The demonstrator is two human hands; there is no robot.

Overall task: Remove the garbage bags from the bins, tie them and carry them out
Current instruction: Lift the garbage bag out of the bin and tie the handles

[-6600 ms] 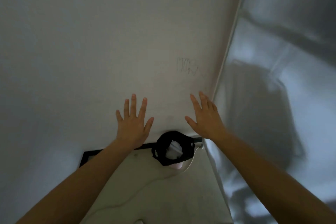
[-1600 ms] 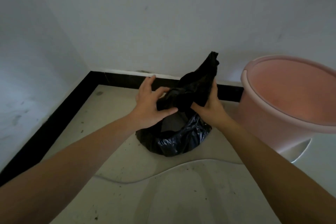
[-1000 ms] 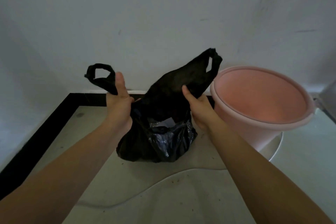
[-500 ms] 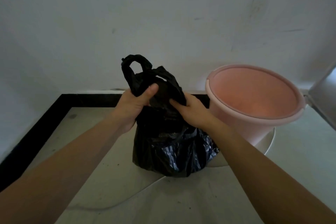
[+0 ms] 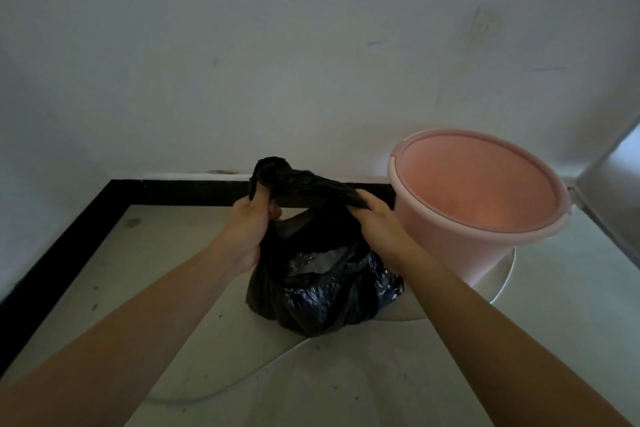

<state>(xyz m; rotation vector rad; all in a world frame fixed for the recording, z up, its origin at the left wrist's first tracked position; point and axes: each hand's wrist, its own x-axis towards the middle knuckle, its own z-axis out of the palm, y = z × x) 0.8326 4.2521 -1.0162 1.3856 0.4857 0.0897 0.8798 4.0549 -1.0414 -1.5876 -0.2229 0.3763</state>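
A black garbage bag (image 5: 322,298) sits on the pale floor in front of me, bulging, with pale rubbish showing through a gap near its top. My left hand (image 5: 247,229) grips one black handle loop, which sticks up above my fingers. My right hand (image 5: 375,225) grips the other handle, and the plastic is stretched taut between both hands. To the right stands the pink bin (image 5: 474,204), upright, with no bag in it.
A white wall (image 5: 277,62) rises close behind, with a black skirting (image 5: 194,192) along its foot and down the left side. A grey metallic panel (image 5: 613,191) stands at far right. A thin white cable (image 5: 263,367) curves across the floor.
Half a second ago both handles were bunched together above the bag. Now my hands have pulled apart sideways, stretching the handles into a taut band, and the bag's top has opened slightly.
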